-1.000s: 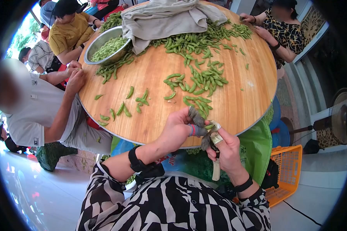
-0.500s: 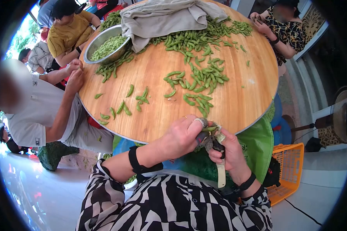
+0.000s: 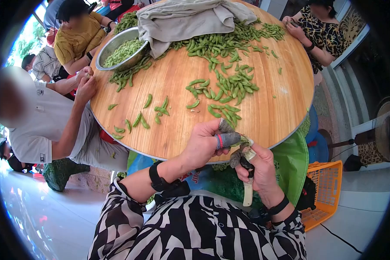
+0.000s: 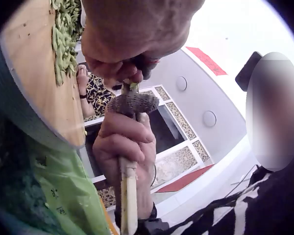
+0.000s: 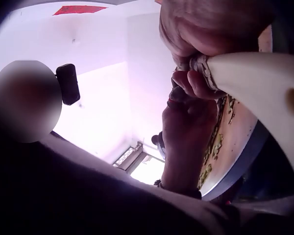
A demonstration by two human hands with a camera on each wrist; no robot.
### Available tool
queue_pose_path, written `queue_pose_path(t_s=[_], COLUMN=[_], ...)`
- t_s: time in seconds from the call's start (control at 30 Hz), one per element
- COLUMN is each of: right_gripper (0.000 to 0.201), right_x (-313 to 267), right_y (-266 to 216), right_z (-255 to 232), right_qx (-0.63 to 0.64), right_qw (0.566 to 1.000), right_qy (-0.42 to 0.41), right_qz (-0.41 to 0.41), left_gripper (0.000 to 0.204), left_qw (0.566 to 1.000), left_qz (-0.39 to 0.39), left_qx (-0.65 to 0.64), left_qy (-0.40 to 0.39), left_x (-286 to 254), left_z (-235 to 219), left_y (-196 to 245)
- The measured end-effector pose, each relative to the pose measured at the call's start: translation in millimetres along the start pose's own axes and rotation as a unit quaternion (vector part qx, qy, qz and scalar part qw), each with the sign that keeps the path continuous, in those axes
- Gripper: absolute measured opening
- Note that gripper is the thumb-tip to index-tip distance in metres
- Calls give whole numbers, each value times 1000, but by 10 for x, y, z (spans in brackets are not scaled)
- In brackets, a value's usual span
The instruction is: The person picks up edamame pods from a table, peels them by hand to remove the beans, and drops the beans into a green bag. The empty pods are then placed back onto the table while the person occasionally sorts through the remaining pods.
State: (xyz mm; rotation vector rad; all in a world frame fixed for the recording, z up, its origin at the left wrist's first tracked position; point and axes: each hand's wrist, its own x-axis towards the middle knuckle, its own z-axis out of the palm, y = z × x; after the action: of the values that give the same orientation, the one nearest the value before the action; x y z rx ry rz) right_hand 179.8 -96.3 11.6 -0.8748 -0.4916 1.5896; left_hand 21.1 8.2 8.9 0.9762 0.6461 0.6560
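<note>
My left hand (image 3: 203, 143), with grey covers on thumb and finger, pinches a green soybean pod (image 3: 245, 139) just past the table's near edge. Only a small part of the pod shows between the fingertips of both hands. My right hand (image 3: 260, 167) grips a tool with a cream handle (image 3: 248, 193); the handle points down out of the fist, and its working end is hidden by the fingers. Wrappings cover fingers of the right hand too. In the left wrist view the handle (image 4: 129, 200) hangs below the curled right fingers.
The round wooden table (image 3: 173, 125) bears loose pods (image 3: 236, 86), a larger heap under a grey cloth (image 3: 186, 24), and a metal colander (image 3: 121, 50) of shelled beans. A green bag (image 3: 292, 160) and orange crate (image 3: 323, 195) stand at right. Other people sit around.
Half a second ago the left hand was bunched against the right with a pod between them; now its covered fingers are stretched out more and less pod shows. The right hand keeps the tool.
</note>
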Motion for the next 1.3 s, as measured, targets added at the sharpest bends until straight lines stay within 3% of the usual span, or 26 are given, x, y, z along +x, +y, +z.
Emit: queue_pose_path(t_s=[0.07,0.2,0.23,0.3,0.4,0.47,0.57,0.7,0.77,0.8,0.9,1.0,1.07,1.17,1.3], right_gripper=[34,33,34,34,36,33,21,9,5,5,6,8,10,12,12], right_x=[-6,-16,-26,-52,-92,-84,-55,-48,-20,-9,-16,-8,-20,-48,-82], right_y=[-25,-40,-46,-45,1,59,53,-36,-95,-93,-63,-57,-66,-98,-136], right_z=[-11,-68,-74,-72,-31,19,-23,-68,-126,-136,-165,-161,-135,-99,-146], right_qx=[-125,-167,-208,-249,-310,-410,-443,-360,-298,-298,-330,-257,-126,-23,-14], right_qw=[991,984,976,966,947,892,865,915,950,951,941,965,992,999,998], right_qy=[2,3,7,11,28,62,96,97,65,61,51,48,22,0,-8], right_qz=[-43,-66,-65,-65,-76,-181,-214,-153,-62,-62,-60,-20,16,43,58], left_gripper=[9,8,8,8,10,11,13,12,12,12,13,16,17,21,27], left_qw=[1000,996,996,994,994,994,993,993,996,995,994,990,990,987,986], left_qz=[-19,-74,-74,-29,-19,-28,-33,-46,-58,-71,-71,-68,-58,-13,15], left_qx=[-10,-41,-41,91,101,102,115,94,35,-24,-33,67,54,46,16], left_qy=[-16,-34,-35,-49,-32,-26,-23,-55,-62,-73,-80,-99,-117,-151,-168], left_x=[16,-17,-15,-8,-28,-16,-42,-49,-45,-49,-59,-54,-32,-23,-100], left_z=[-28,-11,-9,-8,94,108,122,107,68,54,59,71,56,39,102], left_y=[-11,-23,-18,-5,41,19,-13,-82,-145,-168,-192,-96,-100,-139,-130])
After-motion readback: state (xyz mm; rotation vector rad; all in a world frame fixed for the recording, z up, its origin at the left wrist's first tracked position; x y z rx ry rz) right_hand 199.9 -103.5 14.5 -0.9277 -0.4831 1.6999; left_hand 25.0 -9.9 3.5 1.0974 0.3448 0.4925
